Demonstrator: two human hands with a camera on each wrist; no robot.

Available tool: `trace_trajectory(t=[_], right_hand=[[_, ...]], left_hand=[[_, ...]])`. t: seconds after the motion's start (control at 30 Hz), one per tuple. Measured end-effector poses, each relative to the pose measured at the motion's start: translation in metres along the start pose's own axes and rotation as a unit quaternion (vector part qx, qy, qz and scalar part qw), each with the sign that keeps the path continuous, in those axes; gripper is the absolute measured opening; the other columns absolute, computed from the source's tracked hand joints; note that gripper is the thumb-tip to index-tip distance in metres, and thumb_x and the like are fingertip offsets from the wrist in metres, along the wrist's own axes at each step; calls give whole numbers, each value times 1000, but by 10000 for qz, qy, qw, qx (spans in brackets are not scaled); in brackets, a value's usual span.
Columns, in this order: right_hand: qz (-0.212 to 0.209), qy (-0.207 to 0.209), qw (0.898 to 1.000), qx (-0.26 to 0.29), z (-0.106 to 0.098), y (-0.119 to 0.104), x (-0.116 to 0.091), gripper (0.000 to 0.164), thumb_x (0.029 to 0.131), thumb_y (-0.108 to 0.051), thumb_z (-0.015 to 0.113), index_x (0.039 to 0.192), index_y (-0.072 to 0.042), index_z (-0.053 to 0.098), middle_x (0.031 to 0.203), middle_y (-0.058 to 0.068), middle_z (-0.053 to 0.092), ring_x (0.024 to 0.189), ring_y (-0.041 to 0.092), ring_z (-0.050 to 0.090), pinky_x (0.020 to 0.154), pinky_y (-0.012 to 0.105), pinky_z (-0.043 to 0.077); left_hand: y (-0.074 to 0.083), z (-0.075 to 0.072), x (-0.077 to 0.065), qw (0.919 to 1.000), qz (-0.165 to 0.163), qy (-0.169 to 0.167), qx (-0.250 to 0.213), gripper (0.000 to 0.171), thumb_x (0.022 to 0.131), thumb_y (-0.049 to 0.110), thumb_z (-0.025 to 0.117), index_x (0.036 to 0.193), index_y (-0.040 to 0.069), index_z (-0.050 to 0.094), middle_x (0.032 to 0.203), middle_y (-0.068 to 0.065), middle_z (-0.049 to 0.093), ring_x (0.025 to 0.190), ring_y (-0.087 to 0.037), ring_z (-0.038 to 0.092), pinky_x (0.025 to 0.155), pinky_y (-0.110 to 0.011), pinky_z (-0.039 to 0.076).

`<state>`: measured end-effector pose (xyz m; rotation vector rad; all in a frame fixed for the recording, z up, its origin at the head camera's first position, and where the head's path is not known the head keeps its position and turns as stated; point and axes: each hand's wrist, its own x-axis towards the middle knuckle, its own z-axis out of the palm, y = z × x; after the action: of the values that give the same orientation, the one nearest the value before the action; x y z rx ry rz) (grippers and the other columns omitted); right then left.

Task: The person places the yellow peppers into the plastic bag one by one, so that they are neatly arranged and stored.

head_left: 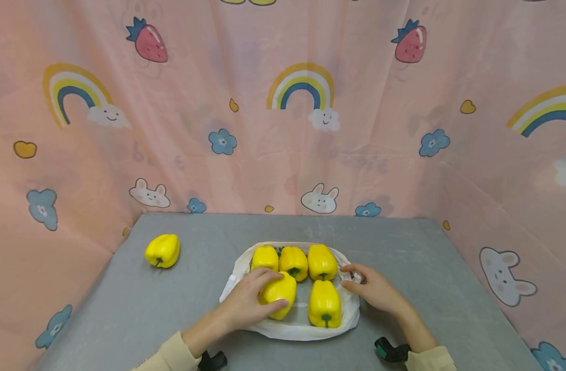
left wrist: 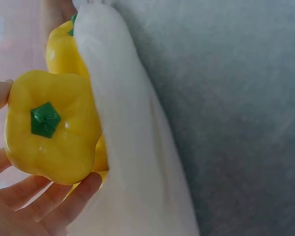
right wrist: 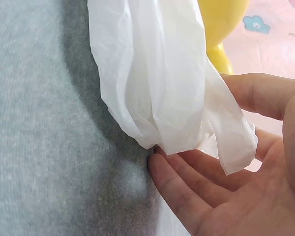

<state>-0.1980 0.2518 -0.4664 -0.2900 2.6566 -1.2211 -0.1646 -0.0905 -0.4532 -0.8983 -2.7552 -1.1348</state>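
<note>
My left hand (head_left: 245, 304) grips a yellow bell pepper (head_left: 281, 291) between thumb and fingers, over the left part of a white plastic bag (head_left: 292, 332). In the left wrist view the green stem end of this pepper (left wrist: 71, 152) faces the camera. At the bag's right side, my right hand (head_left: 377, 289) holds its edge, thumb and fingers curled about the loose white plastic (right wrist: 177, 103). Inside the bag's spread mouth, three peppers stand in a back row, including the middle pepper (head_left: 293, 262); another pepper (head_left: 325, 304) lies in front at right.
A single yellow pepper (head_left: 163, 251) lies on the grey table (head_left: 171, 309) at the far left. A pink printed curtain (head_left: 283, 170) rises along the table's back and sides. Black straps, one a wrist strap (head_left: 391, 350), sit near both sleeves.
</note>
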Motion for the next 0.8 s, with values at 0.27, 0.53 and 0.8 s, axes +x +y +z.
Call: trace_trajectory(t=[0.27,0.53,0.8], right_hand=[[9,-50,10000,7,0,-4,-3,45,100,-33,66,135,-6,62,139,16,59,115,30,57,91,48,52],[8,7,10000,37,0,-1,-2,43,100,-32,66,134,-8,63,138,15,60,114,28,57,89,44,51],[34,23,10000,54,0,-1,-1,41,100,-32,66,134,-9,63,139,15,59,110,26,57,84,39,50]], left_hand=[[-3,11,-2,9997,-201,-105,44,57,93,57,67,134,17,64,128,3,60,114,-17,58,99,-44,51],[-2,16,-2,9979,-613,-212,-27,61,94,60,64,137,17,62,126,3,60,111,-15,59,96,-43,52],[4,21,3,9966,-811,-162,6,63,95,61,61,135,13,63,124,-1,63,108,-17,60,93,-44,52]])
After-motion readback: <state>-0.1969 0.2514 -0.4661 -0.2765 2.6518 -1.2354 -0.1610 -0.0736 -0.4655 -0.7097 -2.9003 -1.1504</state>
